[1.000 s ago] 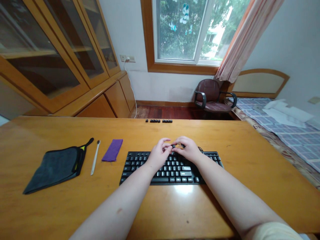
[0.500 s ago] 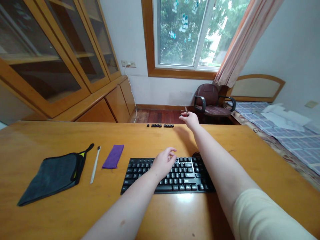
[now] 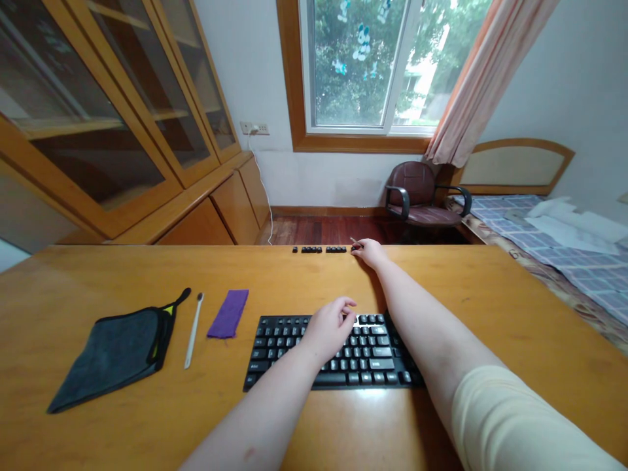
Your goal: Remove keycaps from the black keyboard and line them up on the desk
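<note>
A black keyboard (image 3: 333,378) lies across the middle of the table. My left hand (image 3: 330,332) rests over its upper middle keys, with fingers loosely curled and slightly apart, holding nothing visible. At the table's far edge my right hand (image 3: 371,254) is closed, its fingertips on a small black keycap (image 3: 354,249). A thin brownish stick-like thing (image 3: 357,243) juts from the same fingers; its kind is too small to tell. Left of that hand stretches a row of loose black keycaps (image 3: 312,250). My right forearm covers part of the keyboard's right end.
To the left lie a purple cloth (image 3: 229,314), a white toothbrush (image 3: 193,332) and a folded dark grey cloth (image 3: 115,350) with a black loop. Beyond the wooden table (image 3: 206,418) stand a chair (image 3: 415,190), a bed (image 3: 549,226) and a glass-door cabinet (image 3: 132,196).
My right hand has come down to the table's far edge, bringing the keycap to the right end of the row. My left hand stays over the keyboard. The view has shifted slightly.
</note>
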Available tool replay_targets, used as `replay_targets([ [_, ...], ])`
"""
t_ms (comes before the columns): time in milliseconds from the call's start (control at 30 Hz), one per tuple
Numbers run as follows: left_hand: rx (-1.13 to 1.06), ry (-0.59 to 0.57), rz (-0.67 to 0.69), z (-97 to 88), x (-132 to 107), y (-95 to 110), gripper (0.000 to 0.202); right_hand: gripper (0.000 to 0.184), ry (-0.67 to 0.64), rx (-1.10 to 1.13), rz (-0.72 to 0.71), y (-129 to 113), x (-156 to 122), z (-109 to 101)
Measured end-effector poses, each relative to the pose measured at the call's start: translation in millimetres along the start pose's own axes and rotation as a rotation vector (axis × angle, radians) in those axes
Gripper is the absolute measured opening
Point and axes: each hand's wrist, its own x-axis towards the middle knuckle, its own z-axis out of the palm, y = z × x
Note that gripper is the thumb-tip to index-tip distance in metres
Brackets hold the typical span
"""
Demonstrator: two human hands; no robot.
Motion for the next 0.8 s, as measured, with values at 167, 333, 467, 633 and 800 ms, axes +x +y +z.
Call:
replay_targets([
  [167, -0.005, 0.011, 0.001, 0.9, -1, 1, 0.023, 0.022, -0.007, -0.03, -0.011, -1, 1, 4],
  [333, -0.005, 0.014, 0.01, 1.2, -1, 0, 0.023, 0.024, 0.001, -0.05, -0.009, 0, 2, 4],
  [467, -0.002, 0.01, 0.011, 0.7, 0, 0, 0.023, 0.024, 0.002, -0.048, -0.016, -1, 1, 3],
  [633, 0.001, -0.005, 0.001, -0.7, 0, 1, 0.025, 0.026, 0.025, -0.032, -0.016, -6, -4, 1],
  [800, 0.013, 0.003, 0.005, -1.2, -2, 1, 0.025, 0.035, 0.258, 0.053, -0.006, -17, -9, -23],
])
